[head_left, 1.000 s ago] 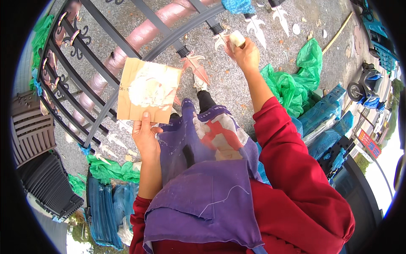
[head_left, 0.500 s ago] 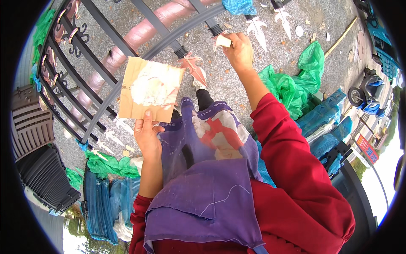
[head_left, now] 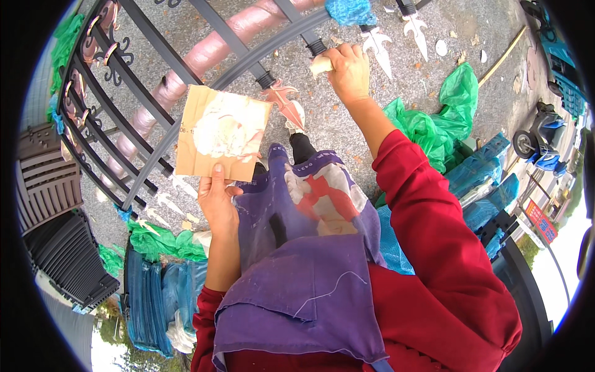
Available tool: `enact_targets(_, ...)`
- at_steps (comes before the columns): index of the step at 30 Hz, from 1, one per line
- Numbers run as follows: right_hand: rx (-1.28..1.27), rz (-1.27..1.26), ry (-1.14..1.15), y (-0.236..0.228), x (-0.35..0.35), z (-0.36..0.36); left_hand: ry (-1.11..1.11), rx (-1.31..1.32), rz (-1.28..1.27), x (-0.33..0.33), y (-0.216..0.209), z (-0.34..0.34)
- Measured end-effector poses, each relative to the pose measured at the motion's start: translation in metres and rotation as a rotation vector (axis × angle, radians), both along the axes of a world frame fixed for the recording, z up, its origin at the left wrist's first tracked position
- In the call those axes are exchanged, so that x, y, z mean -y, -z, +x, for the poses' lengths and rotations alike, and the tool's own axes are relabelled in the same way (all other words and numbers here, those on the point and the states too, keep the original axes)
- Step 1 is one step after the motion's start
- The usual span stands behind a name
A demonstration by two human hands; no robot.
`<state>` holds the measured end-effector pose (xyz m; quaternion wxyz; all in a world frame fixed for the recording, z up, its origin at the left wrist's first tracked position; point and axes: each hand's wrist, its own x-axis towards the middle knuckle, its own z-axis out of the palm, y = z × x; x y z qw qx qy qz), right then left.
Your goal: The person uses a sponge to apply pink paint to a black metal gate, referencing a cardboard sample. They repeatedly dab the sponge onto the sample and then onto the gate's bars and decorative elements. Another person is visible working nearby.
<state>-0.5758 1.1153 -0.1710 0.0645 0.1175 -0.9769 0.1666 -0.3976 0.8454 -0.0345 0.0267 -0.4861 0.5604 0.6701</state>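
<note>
Head view is showing first, on the left, the left hand point(head_left: 217, 201), which is keeping almost the same place as one second ago: it is gripping the cardboard piece point(head_left: 238, 168) by the near edge, thumb on top, and white paste-like stuff point(head_left: 220, 133) is facing up. To its right, the right hand point(head_left: 349, 73) is now standing somewhat farther left than one second ago, its fingers pinching a pale pad point(head_left: 322, 64). This pad is now lying at the spear tip below the black collar point(head_left: 317, 47), hiding the tip almost wholly, so the work is, I judge, being done on this one tip; how firmly it is pressing, I cannot tell.

About edges: up and left from the left hand, dark bars of the railing point(head_left: 158, 40) are running toward the cardboard, whose far edge is coming near the curved rail point(head_left: 273, 51). Between the hands, a reddish spear tip point(head_left: 286, 106) is limiting the room beside the cardboard. Just right of the right hand's fingers, a white spear tip point(head_left: 378, 48) is pointing outward; farther right, grey ground point(head_left: 409, 77) is stretching, and green film point(head_left: 443, 115) is lying heaped beyond the right forearm
</note>
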Motion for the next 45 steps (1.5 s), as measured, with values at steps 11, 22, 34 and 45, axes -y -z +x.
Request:
enact_targets(11, 0.049, 0.051, -0.010, -0.012, 0.005, -0.004, -0.007, -0.009, 0.001, 0.003, -0.002, 0.006)
enact_targets(22, 0.076, 0.027, 0.056, -0.015, -0.013, 0.007, -0.026, -0.004, 0.004, 0.005, -0.003, 0.010)
enact_targets(34, 0.078, -0.077, 0.077, -0.035, -0.047, 0.038, -0.006, 0.011, -0.012, 0.003, 0.000, 0.006)
enact_targets(45, -0.139, -0.028, 0.147, -0.006, -0.118, -0.038, 0.012, 0.034, -0.013, -0.007, -0.001, 0.000)
